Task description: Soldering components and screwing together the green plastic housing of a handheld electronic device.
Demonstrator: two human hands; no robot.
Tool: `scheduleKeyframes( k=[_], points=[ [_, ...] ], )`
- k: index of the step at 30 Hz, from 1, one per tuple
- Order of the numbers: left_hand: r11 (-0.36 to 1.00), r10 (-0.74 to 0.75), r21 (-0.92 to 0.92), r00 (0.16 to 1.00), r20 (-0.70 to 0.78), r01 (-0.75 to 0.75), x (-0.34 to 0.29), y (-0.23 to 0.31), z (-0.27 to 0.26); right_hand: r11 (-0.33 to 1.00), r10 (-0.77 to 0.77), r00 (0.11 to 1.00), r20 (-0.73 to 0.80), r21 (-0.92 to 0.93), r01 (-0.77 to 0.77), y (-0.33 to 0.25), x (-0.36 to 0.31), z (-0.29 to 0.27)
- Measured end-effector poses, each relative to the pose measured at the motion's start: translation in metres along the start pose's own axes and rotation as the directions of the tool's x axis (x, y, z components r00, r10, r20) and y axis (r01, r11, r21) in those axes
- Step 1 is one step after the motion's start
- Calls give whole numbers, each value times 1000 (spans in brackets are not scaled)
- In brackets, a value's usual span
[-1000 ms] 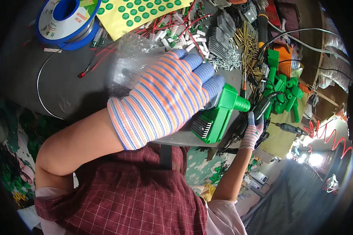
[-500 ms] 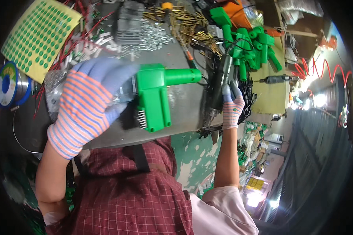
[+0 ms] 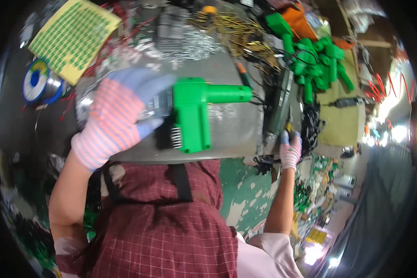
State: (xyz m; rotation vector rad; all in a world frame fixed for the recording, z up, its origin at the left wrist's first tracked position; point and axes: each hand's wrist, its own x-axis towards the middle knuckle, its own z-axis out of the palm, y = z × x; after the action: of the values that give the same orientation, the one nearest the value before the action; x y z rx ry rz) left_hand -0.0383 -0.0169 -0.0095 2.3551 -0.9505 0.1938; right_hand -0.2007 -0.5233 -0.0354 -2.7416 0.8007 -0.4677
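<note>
My left hand [image 3: 113, 116], in a striped knit glove and blurred at the fingers, is wrapped around the clear and grey end of a green plastic tool housing [image 3: 193, 116]. The housing has a short handle pointing right and a row of pale teeth or slots on its lower left side. My right hand [image 3: 290, 152], gloved the same way, is at the bench's front right with thumb and fingers stretched out and slightly apart. I see nothing between them. Just above and left of its fingertips lies a black electric screwdriver [image 3: 281, 104], its bit end toward me.
Several green housings [image 3: 315, 60] are heaped at the right back. Brass-coloured rods [image 3: 227, 28], silver small parts [image 3: 199, 44] and grey blocks [image 3: 171, 28] lie behind. A solder spool [image 3: 41, 83] and sticker sheet [image 3: 74, 39] are at left. Another screwdriver [image 3: 347, 102] lies far right.
The whole view has shifted, so the bench appears further right. My right hand has drawn back toward me, from beside the screwdriver's body to below its tip. My left hand stays on the green housing.
</note>
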Motion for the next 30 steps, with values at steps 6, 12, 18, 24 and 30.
scheduleKeyframes(
  k=[6,12,18,24,30],
  points=[
    [999,20,-39,995,93,-17,5,-11,5,618,296,955,-9,764,-184,-17,32,-73],
    [999,-43,4,999,2,43,-2,-14,9,187,103,967,235,950,-250,-202,-42,-78],
    [998,-40,56,999,-1,40,-1,-18,17,784,-621,723,304,254,567,-282,-54,-39],
    [995,-73,62,985,-156,84,1,-13,22,448,-878,456,147,-86,890,-259,-44,-32],
    [992,-91,74,985,-150,103,-8,-15,24,820,-281,960,14,522,233,-253,-50,-35]
  ],
)
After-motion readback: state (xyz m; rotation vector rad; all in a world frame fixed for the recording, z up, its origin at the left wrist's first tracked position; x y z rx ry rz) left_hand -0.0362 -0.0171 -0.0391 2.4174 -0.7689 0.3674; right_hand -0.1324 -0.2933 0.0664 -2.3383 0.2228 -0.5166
